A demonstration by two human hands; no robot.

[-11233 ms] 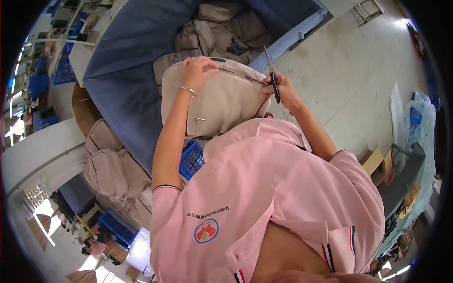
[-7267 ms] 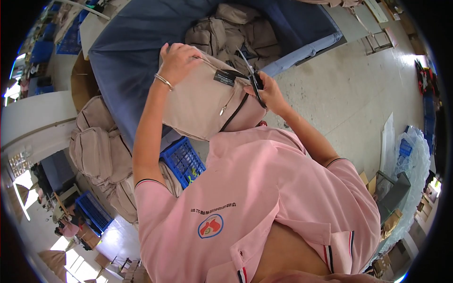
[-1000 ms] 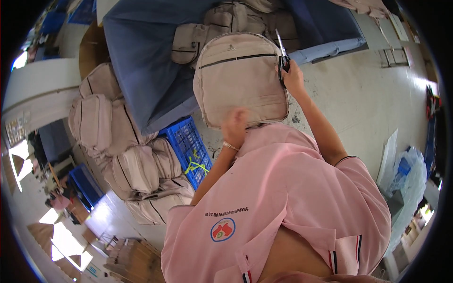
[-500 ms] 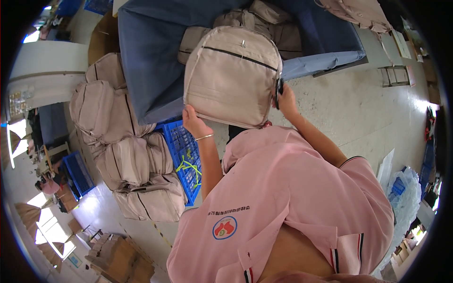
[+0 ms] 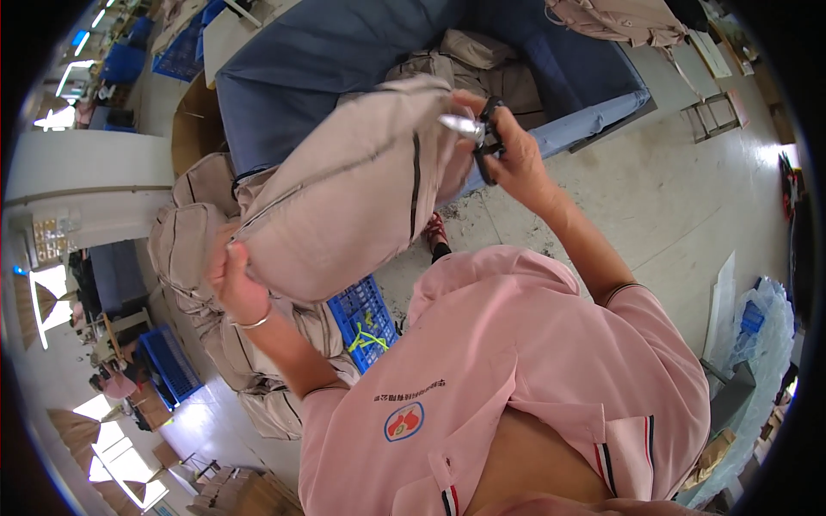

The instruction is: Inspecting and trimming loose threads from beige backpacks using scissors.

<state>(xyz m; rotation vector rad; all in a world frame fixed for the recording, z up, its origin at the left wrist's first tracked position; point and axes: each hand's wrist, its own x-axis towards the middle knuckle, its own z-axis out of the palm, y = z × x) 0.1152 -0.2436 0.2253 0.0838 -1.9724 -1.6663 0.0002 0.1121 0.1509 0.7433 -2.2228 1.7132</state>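
A beige backpack [image 5: 335,198] with dark zipper lines hangs tilted in front of me, over the near edge of a blue fabric-lined bin [image 5: 284,82]. My left hand [image 5: 238,288] grips its lower left corner, thumb on top. At the upper right end, my right hand [image 5: 516,155] holds black-handled scissors [image 5: 482,138], blades pointing left, while its fingers also take hold of the backpack's edge. The bag hides part of those fingers. More beige backpacks [image 5: 477,50] lie inside the bin.
Several beige backpacks [image 5: 185,249] are piled on the left, beside a blue plastic crate [image 5: 366,318] with yellow-green strips. Another pinkish bag [image 5: 615,19] lies at the upper right, near a small metal-framed stool [image 5: 716,116]. Clear plastic wrapping [image 5: 761,344] stands on the right.
The backpack has turned from upright to a tilt and moved left and down. My left hand went left and lower; my right hand rose with the scissors, whose blades now show.
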